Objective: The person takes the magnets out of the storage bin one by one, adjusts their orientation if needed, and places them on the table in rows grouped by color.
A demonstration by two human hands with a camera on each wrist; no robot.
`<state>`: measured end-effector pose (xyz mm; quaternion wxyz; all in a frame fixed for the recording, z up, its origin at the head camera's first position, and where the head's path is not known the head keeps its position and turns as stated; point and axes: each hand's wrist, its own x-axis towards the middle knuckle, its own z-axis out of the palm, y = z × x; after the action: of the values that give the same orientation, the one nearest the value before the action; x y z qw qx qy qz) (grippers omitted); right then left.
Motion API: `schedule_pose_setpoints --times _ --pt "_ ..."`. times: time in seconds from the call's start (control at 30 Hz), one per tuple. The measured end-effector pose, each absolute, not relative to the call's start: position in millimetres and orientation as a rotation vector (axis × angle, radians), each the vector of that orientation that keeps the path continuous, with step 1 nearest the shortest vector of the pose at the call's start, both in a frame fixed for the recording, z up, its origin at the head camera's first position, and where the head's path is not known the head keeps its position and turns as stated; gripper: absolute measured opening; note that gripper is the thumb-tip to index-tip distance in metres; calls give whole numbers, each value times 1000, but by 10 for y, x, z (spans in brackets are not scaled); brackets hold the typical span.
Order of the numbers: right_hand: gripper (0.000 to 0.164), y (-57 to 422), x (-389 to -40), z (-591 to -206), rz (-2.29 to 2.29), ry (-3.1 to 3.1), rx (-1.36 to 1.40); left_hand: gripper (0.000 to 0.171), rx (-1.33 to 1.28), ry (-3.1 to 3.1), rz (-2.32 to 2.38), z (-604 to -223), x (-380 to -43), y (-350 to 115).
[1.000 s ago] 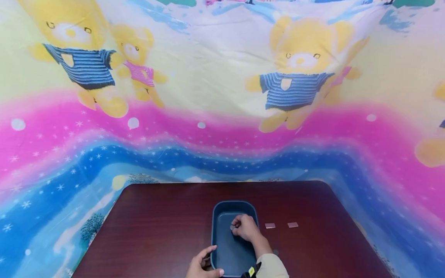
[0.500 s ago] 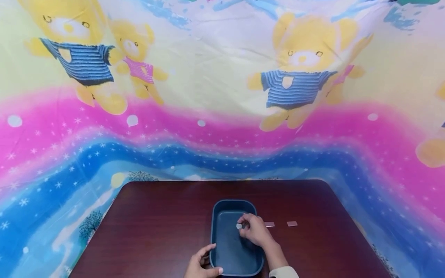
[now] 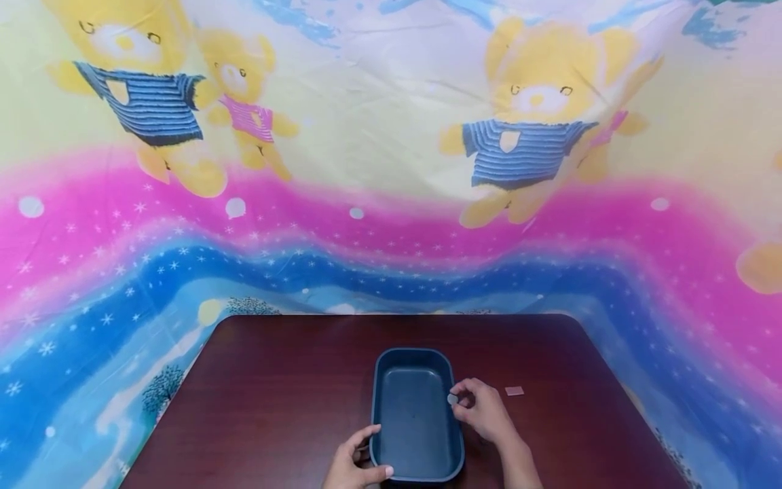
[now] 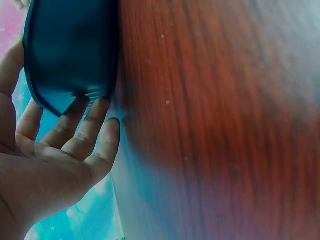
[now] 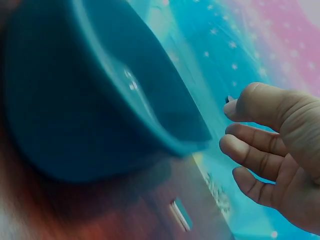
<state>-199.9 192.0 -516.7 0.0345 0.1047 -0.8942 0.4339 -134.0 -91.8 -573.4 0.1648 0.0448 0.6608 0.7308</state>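
Observation:
A dark blue-green rectangular plastic container (image 3: 415, 424) with rounded corners stands on the table. At its near left corner my left hand (image 3: 353, 463) grips it, the thumb at the near rim and the fingers along the outer left wall. The left wrist view shows those fingers (image 4: 82, 132) against the wall. Just over the container's right rim, my right hand (image 3: 489, 411) pinches a small, pale round disc (image 3: 452, 399) between thumb and fingers. In the right wrist view only a dark edge of the disc (image 5: 229, 99) peeks past the thumb.
A small pinkish rectangular piece (image 3: 515, 391) lies on the table right of the container. The dark red-brown wooden table (image 3: 293, 387) has rounded far corners. Behind it hangs a cloth (image 3: 379, 149) printed with bears.
My right hand has moved right, from inside the container to its right rim, carrying the disc. It now covers the nearer pinkish piece. My left hand stays at the corner.

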Motion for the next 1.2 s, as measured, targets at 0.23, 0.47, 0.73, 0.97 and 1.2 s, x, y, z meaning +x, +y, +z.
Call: schedule_pose_setpoints --times 0.23,0.47,0.73,0.97,1.2 --pt "23 2169 -1894 -5233 1400 -2686 166 71 138 1893 2085 -5723 -1341 -910" --pt "22 2400 -1849 -5252 1303 -2758 -17 74 135 1890 2108 -5705 -1314 -878" --pt "24 2643 -1803 -5317 1264 -2731 -94 72 154 1940 2076 -5712 -1346 -899" --pt "24 2846 -1730 -5387 1159 -2788 -133 69 176 1991 2049 -5721 -1372 -913" --pt "21 2975 -1683 -5486 1164 -2851 -222 69 170 1945 2067 -5717 -1357 -928"
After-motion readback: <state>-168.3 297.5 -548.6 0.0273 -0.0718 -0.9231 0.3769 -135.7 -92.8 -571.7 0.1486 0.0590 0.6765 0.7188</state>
